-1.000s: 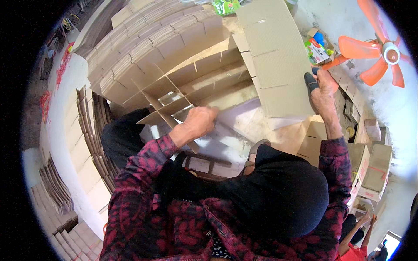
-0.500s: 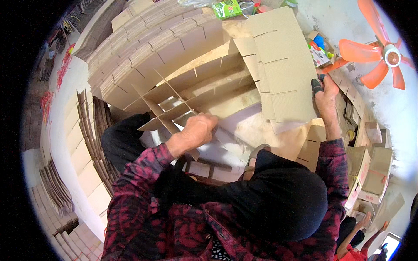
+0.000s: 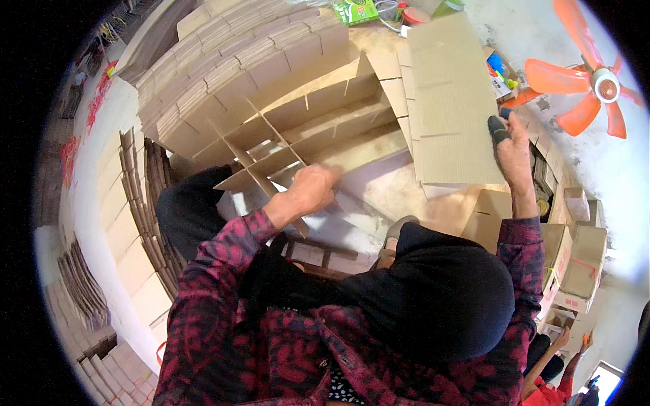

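Note:
A partly assembled cardboard divider grid [image 3: 271, 162] of crossed, slotted strips stands in front of me. My left hand [image 3: 308, 193] is closed at its near side, its fingers pinched on the edge of a cardboard strip; the fingertips are partly hidden. To the right, a flat cardboard sheet [image 3: 453, 101] slants over other slotted pieces [image 3: 403, 101]. My right hand [image 3: 514, 152], with dark coverings on two fingertips, is closed on the sheet's right edge.
Thick stacks of slotted cardboard [image 3: 230, 74] stand behind and left of the grid. An orange fan [image 3: 596, 84] is at the upper right, above cardboard boxes [image 3: 582, 267]. Another person's arms [image 3: 565, 358] show at the lower right. A green box [image 3: 355, 11] lies at the back.
The sheet in my right hand has shifted slightly right, and slots seen on it earlier no longer show. My left hand stays by the grid, almost unmoved.

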`<action>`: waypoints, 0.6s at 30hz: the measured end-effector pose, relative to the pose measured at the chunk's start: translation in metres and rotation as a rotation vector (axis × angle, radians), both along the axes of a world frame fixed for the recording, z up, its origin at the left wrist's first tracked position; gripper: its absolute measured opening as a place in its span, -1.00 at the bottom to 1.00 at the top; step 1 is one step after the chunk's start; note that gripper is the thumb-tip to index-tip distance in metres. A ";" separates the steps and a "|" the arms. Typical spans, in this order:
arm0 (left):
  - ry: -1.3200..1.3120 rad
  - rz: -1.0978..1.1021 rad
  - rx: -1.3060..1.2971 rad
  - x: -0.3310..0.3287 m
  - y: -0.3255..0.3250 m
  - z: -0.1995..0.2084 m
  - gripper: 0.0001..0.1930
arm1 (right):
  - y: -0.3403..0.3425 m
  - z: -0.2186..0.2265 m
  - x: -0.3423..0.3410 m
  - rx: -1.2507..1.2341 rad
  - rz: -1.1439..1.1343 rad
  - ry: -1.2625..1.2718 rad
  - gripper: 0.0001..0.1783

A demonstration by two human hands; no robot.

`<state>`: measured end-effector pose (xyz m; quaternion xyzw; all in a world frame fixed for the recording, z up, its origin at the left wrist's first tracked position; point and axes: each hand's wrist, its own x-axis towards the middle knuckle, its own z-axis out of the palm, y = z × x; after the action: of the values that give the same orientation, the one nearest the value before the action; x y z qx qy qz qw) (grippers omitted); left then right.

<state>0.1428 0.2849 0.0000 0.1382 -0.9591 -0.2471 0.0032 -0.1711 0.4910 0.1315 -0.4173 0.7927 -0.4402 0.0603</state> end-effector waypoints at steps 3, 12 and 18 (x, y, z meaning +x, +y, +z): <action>0.034 0.009 -0.015 0.005 -0.001 -0.007 -0.91 | -0.009 0.006 0.026 -0.008 0.072 -0.054 -0.73; 0.002 0.015 -0.026 0.000 -0.002 -0.012 -0.91 | -0.045 -0.011 0.092 0.145 0.304 -0.025 -0.57; 0.079 0.005 0.029 0.002 -0.005 -0.011 -0.92 | -0.067 -0.008 0.098 0.181 0.326 0.085 -0.43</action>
<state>0.1451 0.2803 -0.0109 0.1306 -0.9541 -0.2665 0.0399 -0.0734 0.4238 0.1238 -0.5513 0.7528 -0.3335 0.1345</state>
